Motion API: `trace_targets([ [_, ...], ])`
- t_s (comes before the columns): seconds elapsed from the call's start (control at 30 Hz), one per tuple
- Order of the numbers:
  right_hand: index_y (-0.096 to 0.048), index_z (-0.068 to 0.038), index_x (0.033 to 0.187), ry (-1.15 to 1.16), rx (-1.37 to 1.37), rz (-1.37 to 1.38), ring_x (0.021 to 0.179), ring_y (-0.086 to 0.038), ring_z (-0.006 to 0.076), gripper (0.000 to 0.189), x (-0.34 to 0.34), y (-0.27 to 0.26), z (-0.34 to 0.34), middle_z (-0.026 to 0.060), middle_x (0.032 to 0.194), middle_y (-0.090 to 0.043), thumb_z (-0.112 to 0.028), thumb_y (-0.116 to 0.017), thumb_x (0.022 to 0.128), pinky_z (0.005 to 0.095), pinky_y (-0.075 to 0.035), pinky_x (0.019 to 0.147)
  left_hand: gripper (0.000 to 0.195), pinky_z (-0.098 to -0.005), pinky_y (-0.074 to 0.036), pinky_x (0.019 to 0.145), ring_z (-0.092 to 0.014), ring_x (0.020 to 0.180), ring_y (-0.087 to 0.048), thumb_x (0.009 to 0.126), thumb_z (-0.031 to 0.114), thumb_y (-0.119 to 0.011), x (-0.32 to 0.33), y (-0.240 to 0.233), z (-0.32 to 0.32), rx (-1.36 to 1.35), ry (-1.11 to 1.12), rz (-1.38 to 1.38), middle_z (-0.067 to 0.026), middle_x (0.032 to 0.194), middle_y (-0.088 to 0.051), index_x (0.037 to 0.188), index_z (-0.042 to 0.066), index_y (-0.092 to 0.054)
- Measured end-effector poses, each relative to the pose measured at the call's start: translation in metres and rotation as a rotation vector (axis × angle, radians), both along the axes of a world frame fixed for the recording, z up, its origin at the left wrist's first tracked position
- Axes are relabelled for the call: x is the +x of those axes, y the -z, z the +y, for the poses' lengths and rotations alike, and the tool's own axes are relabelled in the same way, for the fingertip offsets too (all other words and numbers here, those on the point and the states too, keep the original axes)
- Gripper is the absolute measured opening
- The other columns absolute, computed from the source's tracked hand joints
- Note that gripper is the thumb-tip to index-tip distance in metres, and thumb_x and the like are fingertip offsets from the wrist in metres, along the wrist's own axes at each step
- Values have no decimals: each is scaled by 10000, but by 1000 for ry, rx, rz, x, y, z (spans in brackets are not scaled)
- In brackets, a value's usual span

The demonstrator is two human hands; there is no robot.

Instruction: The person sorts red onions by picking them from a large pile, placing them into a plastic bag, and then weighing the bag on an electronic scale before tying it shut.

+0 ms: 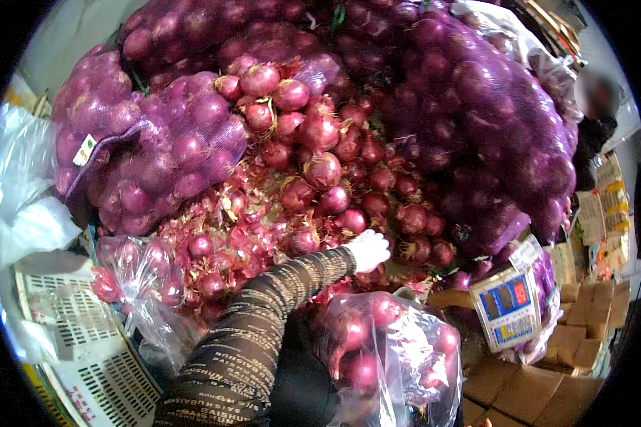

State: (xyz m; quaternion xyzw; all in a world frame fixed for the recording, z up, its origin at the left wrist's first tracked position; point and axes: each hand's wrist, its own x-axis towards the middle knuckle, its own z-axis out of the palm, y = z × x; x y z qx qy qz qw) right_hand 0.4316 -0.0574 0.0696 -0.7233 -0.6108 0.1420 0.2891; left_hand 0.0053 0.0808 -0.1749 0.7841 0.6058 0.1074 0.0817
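Observation:
My left hand [371, 251], in a white glove, reaches over a heap of loose red onions [323, 171]. Its fingers point right, near the onions at the heap's near side; glare blurs them, and I cannot tell whether they touch or grip anything. In front of my body is a clear plastic bag [360, 371] with several red onions inside. My right hand is out of view. Papery onion skins [262, 224] cover the ground left of the heap. Beside them lies a knotted clear bag of onions [139, 272].
Full purple mesh sacks of onions [491, 117] rise behind and right, with another mesh sack [176, 144] at left. A digital scale display [506, 307] stands at right, above cardboard boxes [518, 381]. White slotted plastic crates [107, 368] sit lower left. A person [593, 133] is at far right.

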Motion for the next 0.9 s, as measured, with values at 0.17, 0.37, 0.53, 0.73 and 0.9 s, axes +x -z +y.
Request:
trace_targets([
  [0.17,-513,-23,1143,-9,-3,-137,962,-516,229,338,-19,-5,11,139,1082,-547,-72,-589,817,314,-403,871,75,-405,-433,624,-298,658,-559,573,157,-538,-31,19,0,42,-604,-150,-124,618,-551,574,93,-577],
  [0.37,-512,-13,1144,-36,-80,-86,961,-516,218,351,-9,22,26,138,1076,-552,-66,-598,808,320,-409,865,460,-404,-398,879,-323,1007,-474,635,164,-659,-134,45,-49,338,-1193,-327,-170,1080,-487,1040,32,-486],
  [0.53,-504,9,1146,-166,-60,-121,935,-524,219,362,-23,25,34,127,1071,-550,-34,-604,801,323,-423,847,788,-411,-374,932,-300,1145,-402,571,415,-746,-179,23,-26,-474,-1053,-90,-136,1227,-412,1187,9,-468],
  [0.73,-518,10,1133,-200,-37,-137,944,-523,220,347,-23,22,32,130,1060,-557,-36,-608,802,318,-417,860,703,-474,-451,819,-354,1064,-421,559,304,-760,-149,12,-50,-632,-924,60,-153,1175,-374,1175,101,-488],
  [0.9,-523,16,1121,-172,-90,-117,955,-525,221,328,-21,20,25,131,1082,-561,-39,-599,807,317,-414,864,710,-467,-449,834,-382,1053,-425,549,216,-729,-140,30,-85,-376,-935,-78,-169,1196,-381,1201,183,-451],
])
